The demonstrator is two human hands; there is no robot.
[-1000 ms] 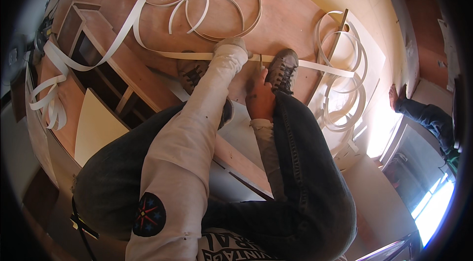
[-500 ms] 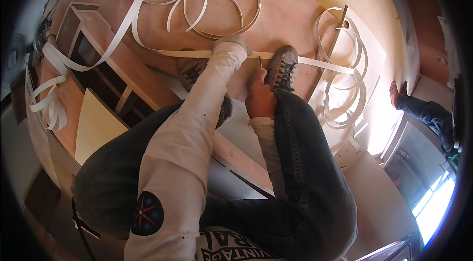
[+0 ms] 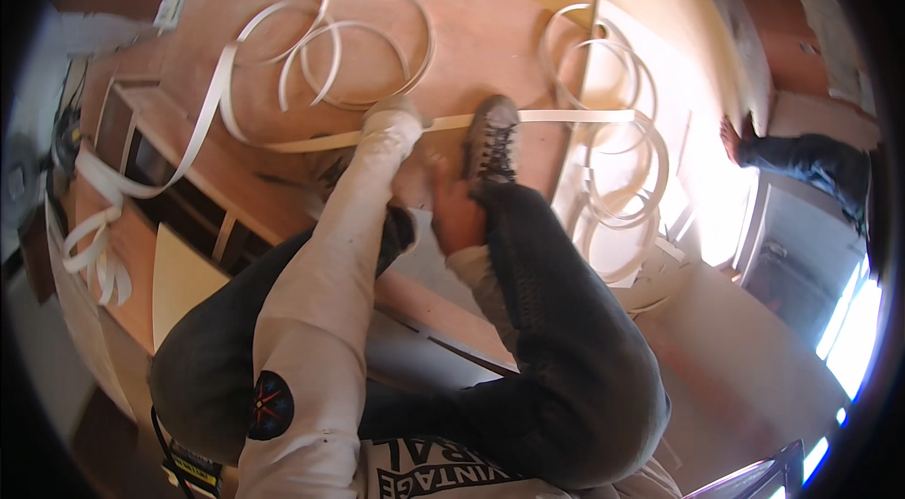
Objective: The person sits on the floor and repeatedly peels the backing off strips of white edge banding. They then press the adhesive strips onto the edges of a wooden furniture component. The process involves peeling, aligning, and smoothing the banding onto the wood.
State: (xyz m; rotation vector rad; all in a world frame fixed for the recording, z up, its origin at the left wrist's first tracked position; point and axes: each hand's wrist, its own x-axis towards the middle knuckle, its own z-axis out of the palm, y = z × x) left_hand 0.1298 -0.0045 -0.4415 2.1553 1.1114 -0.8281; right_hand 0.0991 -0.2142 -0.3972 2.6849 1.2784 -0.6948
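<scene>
A long pale flat strip (image 3: 550,116) runs across the reddish board, passing beside my right shoe (image 3: 492,143) and by my left hand. My left arm, in a long pale sleeve, reaches forward over the board, and my left hand (image 3: 396,107) is at the strip with its fingers hidden behind the cuff. Nearer to me, my right hand (image 3: 458,216) is just left of my right shin, below the strip. Its fingertips point toward the strip and are smeared, so whether it holds anything is unclear.
Loose coils of pale strip (image 3: 426,47) lie on the reddish board (image 3: 481,18) ahead; further coils (image 3: 660,180) hang at the right. A wooden frame with dark openings (image 3: 156,136) stands at left. Another person's leg (image 3: 815,164) and bare foot show at far right.
My view has shifted, so the scene sits further left. My right hand has drawn back from the strip; the thin dark tool seen at its fingertips earlier no longer shows. My left hand stays at the strip.
</scene>
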